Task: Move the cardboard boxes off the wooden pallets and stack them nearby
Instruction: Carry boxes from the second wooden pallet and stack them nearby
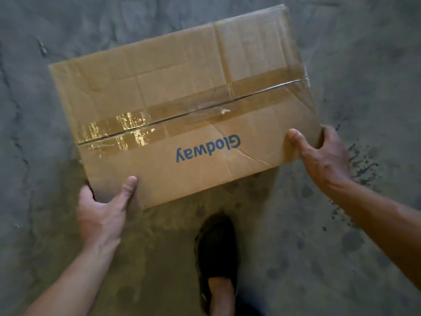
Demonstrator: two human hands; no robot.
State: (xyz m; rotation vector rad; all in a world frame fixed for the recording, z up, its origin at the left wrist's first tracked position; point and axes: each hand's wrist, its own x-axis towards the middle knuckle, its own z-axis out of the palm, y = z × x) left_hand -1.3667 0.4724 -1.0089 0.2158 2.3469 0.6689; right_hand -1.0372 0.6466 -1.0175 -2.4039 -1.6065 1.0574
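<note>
A brown cardboard box (182, 92), taped along its top seam and printed with blue "Glodway" lettering, fills the middle of the head view. My left hand (102, 210) grips its near left corner, thumb on top and fingers tucked under the side. My right hand (323, 153) grips the near right corner, thumb on the top face and fingers curled round the edge. I cannot tell whether the box rests on the floor or hangs just above it. No pallet is in view.
Grey, stained concrete floor (364, 65) surrounds the box on all sides. My foot in a dark shoe (216, 254) stands just behind the box's near edge. Dark splatter marks (362, 163) lie on the floor at the right.
</note>
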